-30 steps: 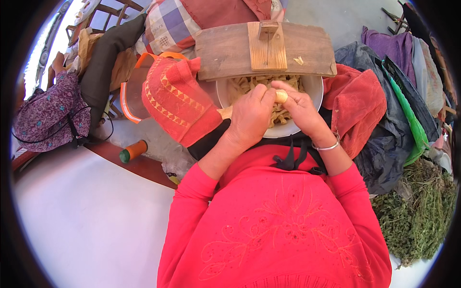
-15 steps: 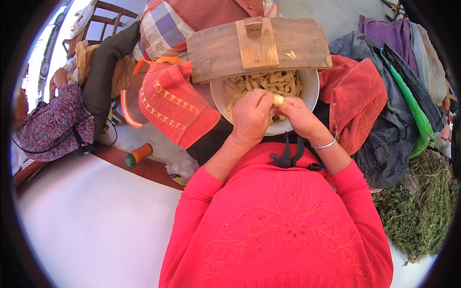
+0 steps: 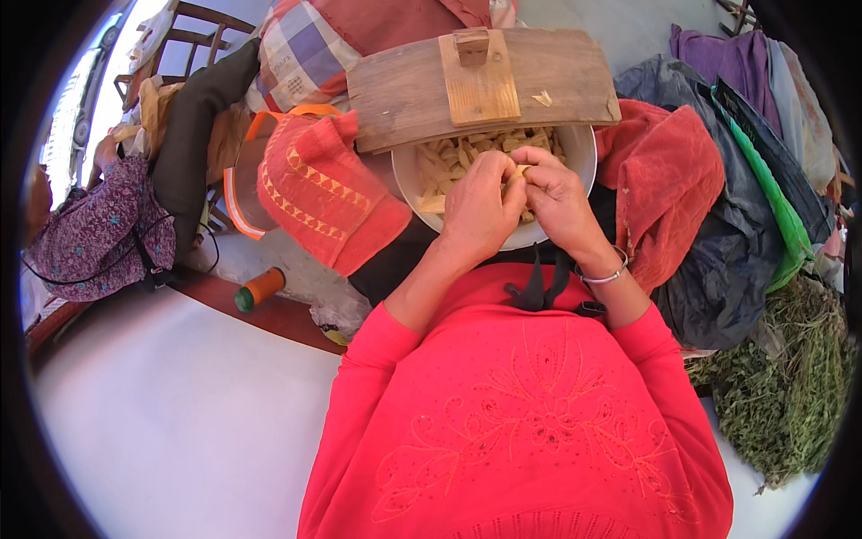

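A person in a bright red top sits near me, both hands raised over a white bowl [image 3: 525,239] full of pale strips [image 3: 438,162]. The left hand [image 3: 483,199] and right hand [image 3: 558,199] meet, fingertips pinched closely around one small pale piece [image 3: 521,171], mostly hidden by the fingers, above the bowl. A bracelet [image 3: 606,271] circles the right wrist. A wooden board [image 3: 561,83] covers the bowl's far side. Red cloths lie on both sides, the left one [image 3: 314,202] yellow-patterned. An orange-and-green spool [image 3: 262,289] lies to the left; dried green plants [image 3: 786,391], right.
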`<move>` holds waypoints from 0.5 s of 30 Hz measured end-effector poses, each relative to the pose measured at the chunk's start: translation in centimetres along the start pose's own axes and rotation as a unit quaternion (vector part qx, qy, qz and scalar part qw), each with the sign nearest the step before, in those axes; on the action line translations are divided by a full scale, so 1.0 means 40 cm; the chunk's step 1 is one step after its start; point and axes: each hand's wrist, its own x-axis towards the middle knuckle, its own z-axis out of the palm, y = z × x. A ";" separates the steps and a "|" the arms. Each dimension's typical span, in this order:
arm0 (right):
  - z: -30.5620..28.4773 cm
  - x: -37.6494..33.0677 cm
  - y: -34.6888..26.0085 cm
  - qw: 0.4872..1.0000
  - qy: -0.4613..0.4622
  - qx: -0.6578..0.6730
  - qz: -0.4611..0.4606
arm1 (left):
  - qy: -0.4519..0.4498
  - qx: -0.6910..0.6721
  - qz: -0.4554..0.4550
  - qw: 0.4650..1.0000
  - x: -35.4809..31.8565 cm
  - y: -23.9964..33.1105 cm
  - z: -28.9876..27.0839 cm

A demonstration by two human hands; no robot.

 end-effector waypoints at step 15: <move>0.027 0.012 -0.093 0.928 0.087 -0.237 -0.273 | -0.109 -0.440 -0.266 0.851 0.028 -0.043 -0.010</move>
